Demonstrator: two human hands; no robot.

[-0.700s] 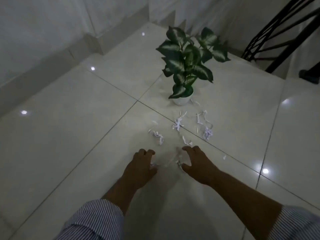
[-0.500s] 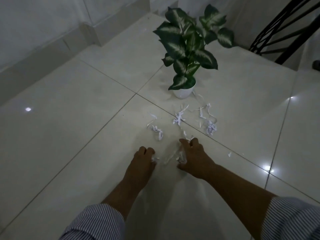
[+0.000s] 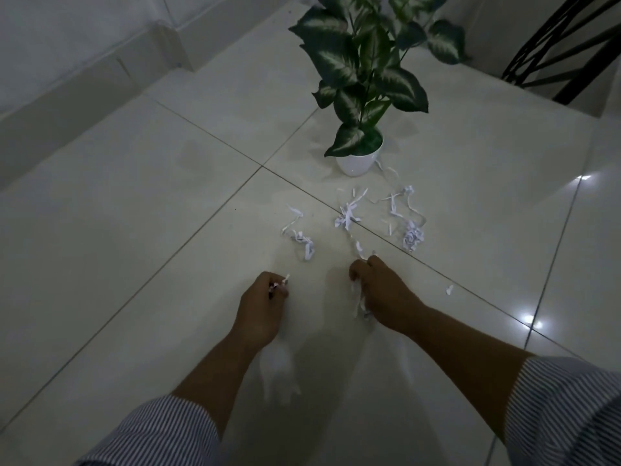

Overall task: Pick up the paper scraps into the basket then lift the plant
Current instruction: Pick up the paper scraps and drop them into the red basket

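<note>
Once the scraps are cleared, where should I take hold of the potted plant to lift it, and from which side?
Grip the white pot, not the leaves. It stands upright and looks rounded, tapering toward its base, so fingers wrapped around the wall just under the rim should hold. Come in low from the near side, under the drooping leaf over the rim; paper strips lie by its right side.

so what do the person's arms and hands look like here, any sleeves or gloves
Both hands are bare: no gloves, rings or watch show on the left hand or the right hand. Each arm wears a shirt sleeve with fine dark and white stripes, the left sleeve and right sleeve both pushed up so the forearms are uncovered.
</note>
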